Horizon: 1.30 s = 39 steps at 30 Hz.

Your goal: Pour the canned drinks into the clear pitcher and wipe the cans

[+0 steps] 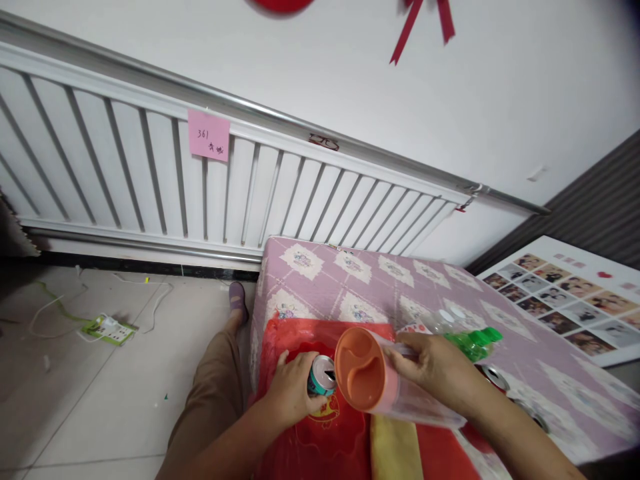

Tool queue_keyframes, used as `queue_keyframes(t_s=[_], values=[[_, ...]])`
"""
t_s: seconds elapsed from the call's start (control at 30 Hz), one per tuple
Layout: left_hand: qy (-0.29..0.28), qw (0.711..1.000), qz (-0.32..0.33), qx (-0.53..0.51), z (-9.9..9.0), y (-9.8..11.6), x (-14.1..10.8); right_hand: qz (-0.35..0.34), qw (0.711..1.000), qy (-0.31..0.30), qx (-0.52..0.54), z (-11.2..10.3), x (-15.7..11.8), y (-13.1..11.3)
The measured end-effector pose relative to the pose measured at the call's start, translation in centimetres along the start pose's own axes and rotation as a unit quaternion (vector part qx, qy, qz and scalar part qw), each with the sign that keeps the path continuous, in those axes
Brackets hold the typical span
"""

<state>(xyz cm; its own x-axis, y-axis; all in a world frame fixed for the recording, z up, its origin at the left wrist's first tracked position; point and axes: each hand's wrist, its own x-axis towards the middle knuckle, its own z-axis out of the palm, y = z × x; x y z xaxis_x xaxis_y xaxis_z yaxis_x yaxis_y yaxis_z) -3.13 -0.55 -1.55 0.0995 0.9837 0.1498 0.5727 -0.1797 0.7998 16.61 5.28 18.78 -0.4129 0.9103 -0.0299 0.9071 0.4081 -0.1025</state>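
Observation:
My left hand (293, 393) is wrapped round a teal can (323, 375) with an opened silver top, over a red scalloped tray (335, 427). In my right hand (425, 367) is the handle of a clear plastic pitcher (417, 399), tipped onto its side. The pitcher's orange lid (360, 369) faces the can, its edge close to the can's opening. Whether any liquid passes between them cannot be made out. Beneath the tray lies a red cloth (285, 337), and a yellow cloth (395, 447) is below the pitcher.
Green-capped bottles (475, 342) and an opened can (495, 379) stand right of the pitcher on the patterned tablecloth (350, 267). A white radiator (240, 187) runs along the wall. A photo board (570, 293) leans at right. A power strip (110, 330) with cables lies on the floor.

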Motion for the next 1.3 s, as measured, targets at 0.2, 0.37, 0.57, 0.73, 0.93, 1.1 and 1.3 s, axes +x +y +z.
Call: queue_keyframes(t_s=[0.2, 0.37, 0.57, 0.73, 0.93, 1.1, 1.3], values=[[-0.001, 1.0, -0.001, 0.001, -0.19, 0.18, -0.08, -0.004, 1.0, -0.008, -0.009, -0.04, 0.04, -0.2], [-0.006, 1.0, -0.003, 0.002, -0.25, 0.23, -0.1, -0.007, 1.0, 0.0, -0.006, -0.01, 0.14, -0.11], [-0.007, 1.0, -0.004, 0.004, -0.25, 0.25, -0.15, -0.002, 1.0, -0.005, -0.012, -0.02, 0.13, 0.0], [-0.005, 1.0, -0.003, 0.004, -0.09, 0.18, -0.12, -0.001, 1.0, -0.007, -0.021, -0.09, 0.19, -0.01], [-0.007, 1.0, -0.006, 0.004, -0.09, 0.19, -0.11, -0.004, 1.0, -0.005, -0.019, -0.19, 0.1, -0.18], [-0.009, 1.0, -0.007, 0.003, -0.27, 0.32, -0.07, -0.005, 1.0, 0.004, -0.007, -0.32, 0.01, -0.41], [-0.008, 1.0, -0.005, 0.001, -0.38, 0.37, -0.05, -0.001, 1.0, 0.003, -0.008, -0.4, 0.02, -0.51]])
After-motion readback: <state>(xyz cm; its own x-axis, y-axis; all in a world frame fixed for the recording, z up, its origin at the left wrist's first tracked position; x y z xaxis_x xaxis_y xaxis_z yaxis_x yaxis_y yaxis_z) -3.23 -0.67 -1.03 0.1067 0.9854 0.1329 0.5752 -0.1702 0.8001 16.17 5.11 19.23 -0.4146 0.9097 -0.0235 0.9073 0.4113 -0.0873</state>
